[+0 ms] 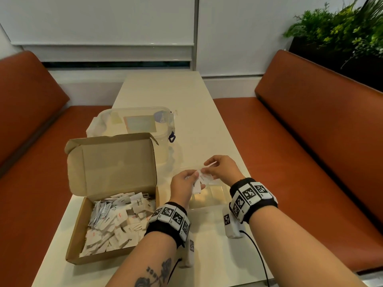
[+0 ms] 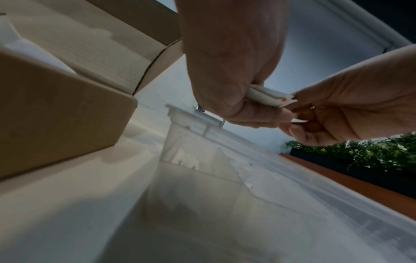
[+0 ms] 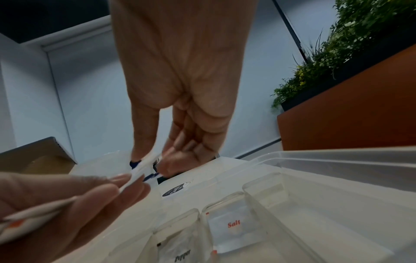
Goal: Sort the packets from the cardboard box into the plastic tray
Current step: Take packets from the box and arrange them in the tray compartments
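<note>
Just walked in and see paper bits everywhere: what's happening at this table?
A person is sorting condiment packets. The left hand grips a small bunch of packets while the right hand pinches one packet off it, above the clear plastic tray. The tray already holds a Salt packet and a Pepper packet in neighbouring compartments. The open cardboard box on the left is still heaped with packets.

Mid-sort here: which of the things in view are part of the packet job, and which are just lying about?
Job:
- box of loose packets
- tray, holding a Salt packet and a Pepper packet in adjacent compartments
- packets pinched between left hand and right hand

Lying about:
- lidded tub behind the box
- plants
- benches
</note>
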A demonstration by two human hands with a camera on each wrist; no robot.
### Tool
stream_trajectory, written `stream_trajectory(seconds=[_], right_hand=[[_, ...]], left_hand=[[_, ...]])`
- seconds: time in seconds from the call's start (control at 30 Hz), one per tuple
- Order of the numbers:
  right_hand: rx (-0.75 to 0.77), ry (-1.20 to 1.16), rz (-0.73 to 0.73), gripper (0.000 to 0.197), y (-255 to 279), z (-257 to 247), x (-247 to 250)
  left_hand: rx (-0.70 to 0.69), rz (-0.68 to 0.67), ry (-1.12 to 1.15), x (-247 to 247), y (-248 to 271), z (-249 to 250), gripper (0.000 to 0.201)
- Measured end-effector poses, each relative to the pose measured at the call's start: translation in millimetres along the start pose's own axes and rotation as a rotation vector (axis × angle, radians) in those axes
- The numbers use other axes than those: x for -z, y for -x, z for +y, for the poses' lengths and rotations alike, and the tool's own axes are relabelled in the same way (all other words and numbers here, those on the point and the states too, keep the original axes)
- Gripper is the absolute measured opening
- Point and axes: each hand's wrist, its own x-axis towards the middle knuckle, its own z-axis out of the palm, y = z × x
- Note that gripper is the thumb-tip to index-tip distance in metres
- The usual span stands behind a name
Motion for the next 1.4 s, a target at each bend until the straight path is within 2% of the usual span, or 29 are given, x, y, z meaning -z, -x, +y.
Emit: stream_trajectory(seconds=[0.13,0.23,0.3,0.47,0.63,0.77,1.07,1.4], right_hand=[[-0.027,0.086,-0.010,0.013,-3.3,6.8,0.7],[0.012,0.281,0.074,0.010,-9.9,8.7,7.2],[0.003,0.422,0.072,0.012,-15.4,8.7,10.1],[-0.058,0.669,-0.037,0.016,-26.1,7.0,4.6],[-0.111,0.815,-0.073,0.028,-34.0,5.8,-1.3],[-0.082,0.934,-0.131,0.028,-36.3,6.9,-7.1],[-0.007,1.022,-0.165,0.028,-40.5,6.3,-10.2],[-0.011,0.999,-0.150,0.030,-43.8,7.7,-11.9]], left_hand=[[-0.049,0.079,-0.110,3.5,-1.9,-5.0,0.013],[-0.087,0.168,-0.131,8.8,-0.6,-3.9,0.031],[-0.126,0.209,-0.229,14.9,-1.9,-2.9,0.036],[-0.092,0.196,-0.435,22.0,-3.0,0.2,0.040],[-0.089,0.160,-0.393,22.4,-7.1,-2.0,0.041],[-0.086,0.147,-0.451,21.1,-8.0,-1.5,0.041],[-0.091,0.178,-0.512,21.5,-8.0,-1.0,0.040],[-0.091,0.170,-0.425,20.2,-9.2,-3.1,0.040]])
